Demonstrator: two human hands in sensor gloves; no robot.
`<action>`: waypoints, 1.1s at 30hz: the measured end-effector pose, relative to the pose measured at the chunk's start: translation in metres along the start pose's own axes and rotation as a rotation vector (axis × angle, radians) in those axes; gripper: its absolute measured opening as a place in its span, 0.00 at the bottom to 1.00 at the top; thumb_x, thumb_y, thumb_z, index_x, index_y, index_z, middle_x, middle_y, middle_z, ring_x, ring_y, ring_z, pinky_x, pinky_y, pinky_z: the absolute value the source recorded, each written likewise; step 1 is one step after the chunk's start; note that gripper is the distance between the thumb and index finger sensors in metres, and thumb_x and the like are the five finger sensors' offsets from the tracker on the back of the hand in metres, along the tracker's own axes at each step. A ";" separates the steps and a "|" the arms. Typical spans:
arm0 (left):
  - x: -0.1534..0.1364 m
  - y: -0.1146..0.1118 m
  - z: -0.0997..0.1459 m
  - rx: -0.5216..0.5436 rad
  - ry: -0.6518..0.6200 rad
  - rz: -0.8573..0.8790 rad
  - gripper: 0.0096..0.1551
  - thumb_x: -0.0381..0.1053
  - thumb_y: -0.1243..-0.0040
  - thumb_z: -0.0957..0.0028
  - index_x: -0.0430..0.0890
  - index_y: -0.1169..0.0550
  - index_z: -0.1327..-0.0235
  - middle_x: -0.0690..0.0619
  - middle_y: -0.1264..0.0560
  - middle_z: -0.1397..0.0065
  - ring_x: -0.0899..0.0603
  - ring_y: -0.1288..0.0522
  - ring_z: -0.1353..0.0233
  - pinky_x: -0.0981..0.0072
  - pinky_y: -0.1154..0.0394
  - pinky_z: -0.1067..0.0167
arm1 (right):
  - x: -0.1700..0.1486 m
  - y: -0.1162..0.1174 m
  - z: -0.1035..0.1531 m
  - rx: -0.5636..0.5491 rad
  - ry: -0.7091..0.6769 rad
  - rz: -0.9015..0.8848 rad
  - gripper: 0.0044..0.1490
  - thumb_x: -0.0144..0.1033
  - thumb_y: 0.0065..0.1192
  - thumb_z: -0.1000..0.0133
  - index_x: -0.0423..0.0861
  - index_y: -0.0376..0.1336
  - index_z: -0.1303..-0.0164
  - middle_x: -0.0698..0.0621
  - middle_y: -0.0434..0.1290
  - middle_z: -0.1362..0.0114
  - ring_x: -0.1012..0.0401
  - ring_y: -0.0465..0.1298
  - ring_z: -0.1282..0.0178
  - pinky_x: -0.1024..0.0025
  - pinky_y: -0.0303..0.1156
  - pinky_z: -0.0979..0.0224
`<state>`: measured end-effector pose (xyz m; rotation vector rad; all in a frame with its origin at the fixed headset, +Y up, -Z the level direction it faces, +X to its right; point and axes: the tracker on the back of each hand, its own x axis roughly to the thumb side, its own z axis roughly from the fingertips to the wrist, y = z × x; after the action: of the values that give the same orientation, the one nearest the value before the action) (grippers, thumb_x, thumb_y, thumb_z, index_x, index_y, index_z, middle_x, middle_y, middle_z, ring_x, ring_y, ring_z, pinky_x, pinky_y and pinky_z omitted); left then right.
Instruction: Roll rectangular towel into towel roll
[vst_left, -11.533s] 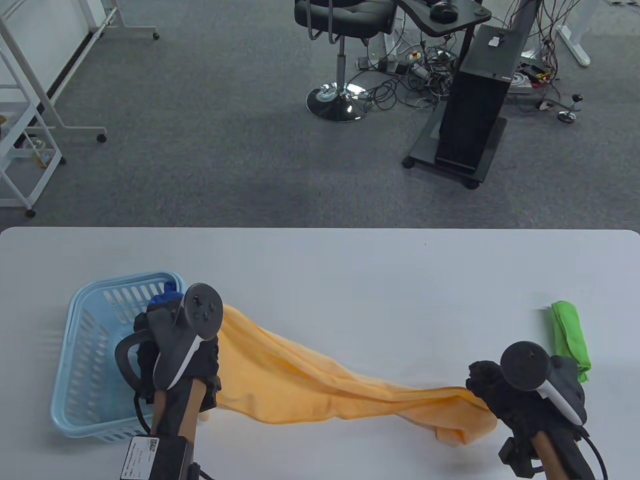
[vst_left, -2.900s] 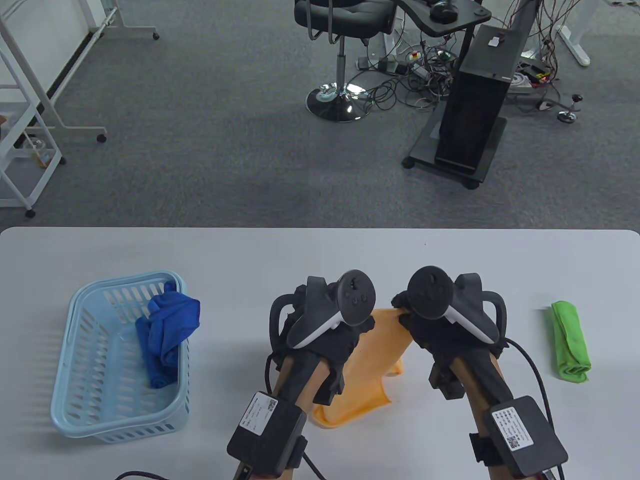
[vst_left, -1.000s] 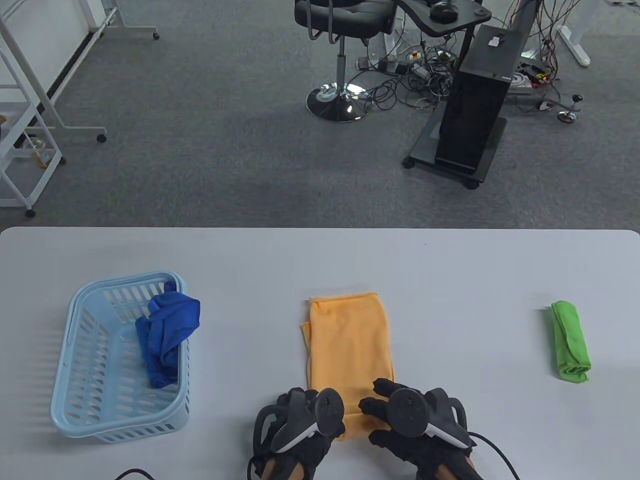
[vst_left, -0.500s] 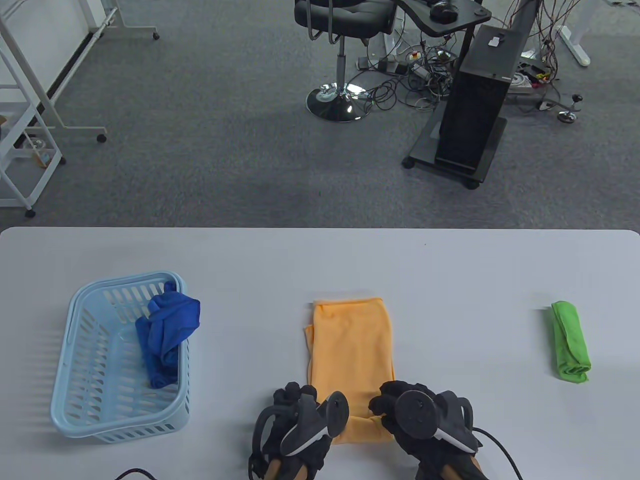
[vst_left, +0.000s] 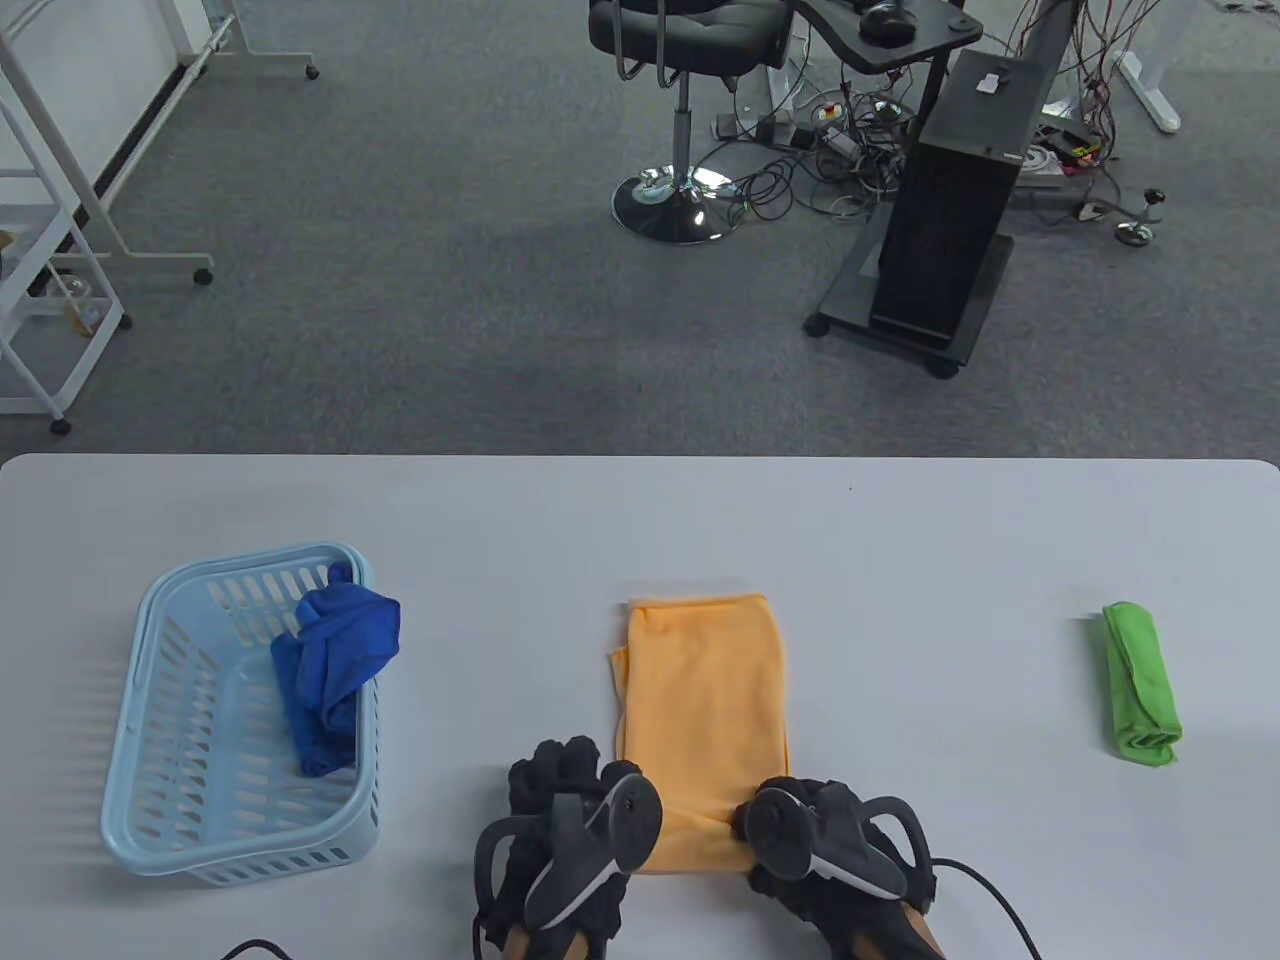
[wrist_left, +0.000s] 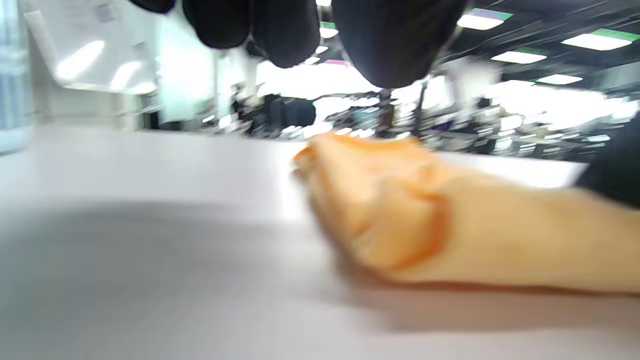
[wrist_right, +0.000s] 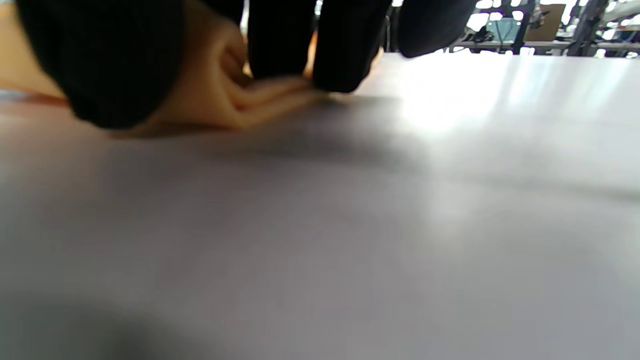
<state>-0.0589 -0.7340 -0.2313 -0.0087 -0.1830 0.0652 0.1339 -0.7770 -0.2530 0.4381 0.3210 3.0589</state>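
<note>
The orange towel (vst_left: 700, 700) lies folded into a long strip at the table's middle, running away from me. Its near end is bunched into a low turned-over hump, seen in the left wrist view (wrist_left: 400, 215). My left hand (vst_left: 575, 790) is at the towel's near left corner. In the left wrist view its fingertips (wrist_left: 290, 40) hang free above the table, off the cloth. My right hand (vst_left: 775, 815) is at the near right corner. In the right wrist view its fingers (wrist_right: 340, 55) press on the folded edge (wrist_right: 235, 95), with the thumb beside them.
A light blue basket (vst_left: 150, 640) at the left holds a crumpled blue towel (vst_left: 335, 670). A rolled green towel (vst_left: 1140, 685) lies at the right. The white table (vst_left: 900, 560) stretches beyond the towel's far end.
Both hands closed in on the towel's near end, and that end has lifted and turned over a little. The towel's far edge slid slightly toward me.
</note>
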 end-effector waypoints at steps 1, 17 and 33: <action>0.006 -0.003 0.001 -0.011 -0.064 -0.005 0.24 0.51 0.40 0.55 0.61 0.25 0.43 0.44 0.37 0.24 0.32 0.43 0.23 0.33 0.49 0.29 | 0.000 0.000 0.000 -0.004 0.000 -0.007 0.39 0.46 0.69 0.65 0.58 0.64 0.40 0.51 0.62 0.28 0.51 0.66 0.27 0.43 0.58 0.24; 0.004 -0.031 -0.014 -0.286 -0.041 0.091 0.30 0.58 0.50 0.56 0.47 0.13 0.53 0.43 0.31 0.26 0.31 0.44 0.22 0.30 0.50 0.29 | -0.014 -0.013 0.001 0.032 -0.016 -0.154 0.32 0.50 0.54 0.59 0.50 0.76 0.53 0.50 0.67 0.33 0.51 0.68 0.30 0.45 0.61 0.26; 0.020 -0.033 -0.016 -0.260 -0.079 -0.121 0.25 0.54 0.46 0.54 0.64 0.22 0.42 0.42 0.38 0.22 0.31 0.47 0.22 0.31 0.51 0.29 | -0.001 -0.013 0.004 0.007 -0.057 -0.058 0.31 0.43 0.61 0.58 0.57 0.70 0.43 0.50 0.61 0.27 0.50 0.64 0.26 0.43 0.58 0.24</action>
<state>-0.0347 -0.7655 -0.2430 -0.2544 -0.2697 -0.0796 0.1364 -0.7638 -0.2519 0.5065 0.3367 2.9836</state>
